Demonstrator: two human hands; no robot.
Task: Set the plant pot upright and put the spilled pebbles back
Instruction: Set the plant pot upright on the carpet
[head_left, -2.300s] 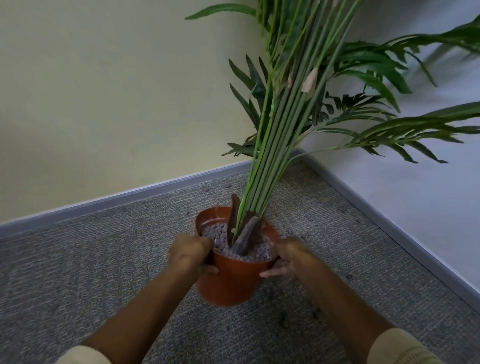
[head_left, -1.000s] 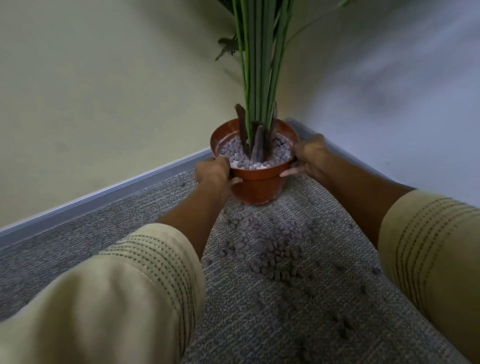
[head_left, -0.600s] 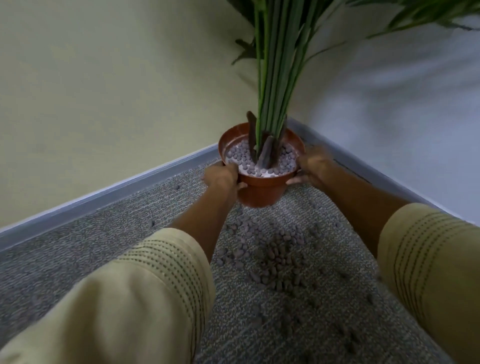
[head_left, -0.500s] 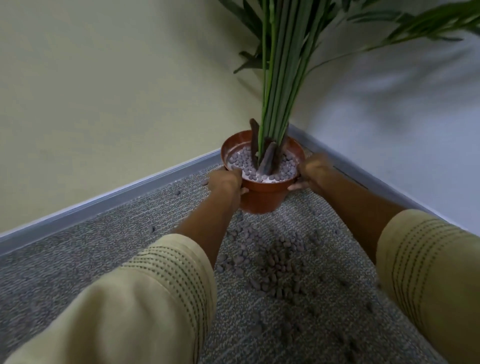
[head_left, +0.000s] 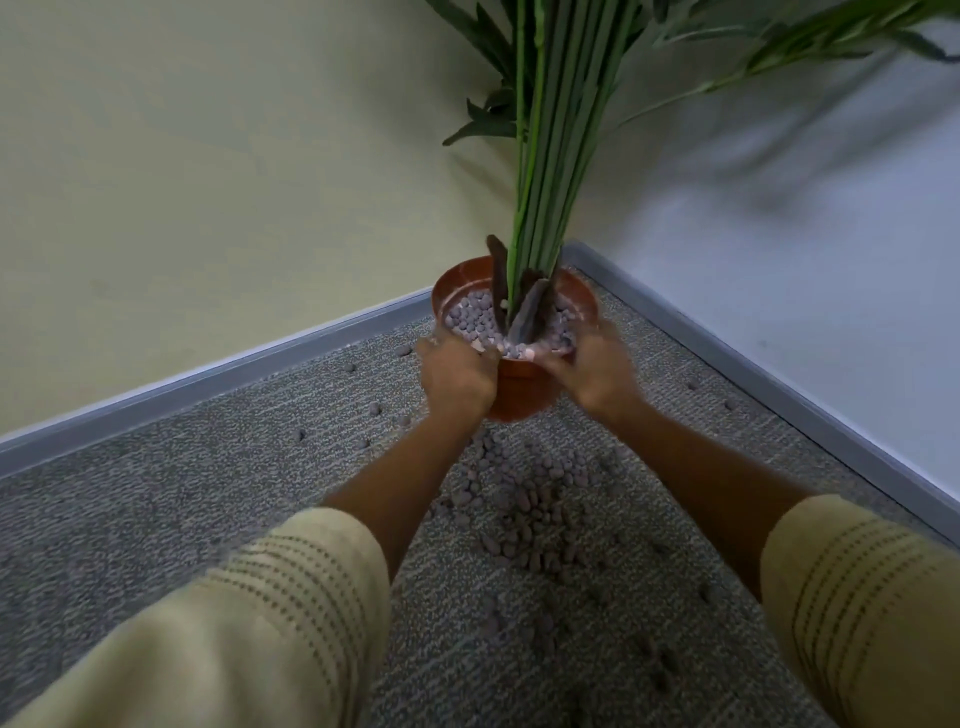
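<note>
The orange plant pot (head_left: 521, 399) stands upright on the grey carpet, close to the room corner. Tall green stems (head_left: 550, 156) rise from it, and grey pebbles (head_left: 477, 323) fill its top. My left hand (head_left: 457, 379) grips the pot's near-left rim and wall. My right hand (head_left: 592, 374) holds the near-right rim, with its fingers blurred. A pile of spilled pebbles (head_left: 530, 504) lies on the carpet just in front of the pot, between my forearms. The pot's lower left side is hidden by my left hand.
Single stray pebbles (head_left: 373, 409) are scattered to the left and right (head_left: 692, 385) of the pot. A grey skirting board (head_left: 260, 353) runs along the yellow wall, and another (head_left: 779, 395) along the pale wall on the right. Leaves (head_left: 810, 31) hang overhead.
The pot has gone from tilted near me to upright in the corner. Both hands have shifted from its sides to its near rim, closer together.
</note>
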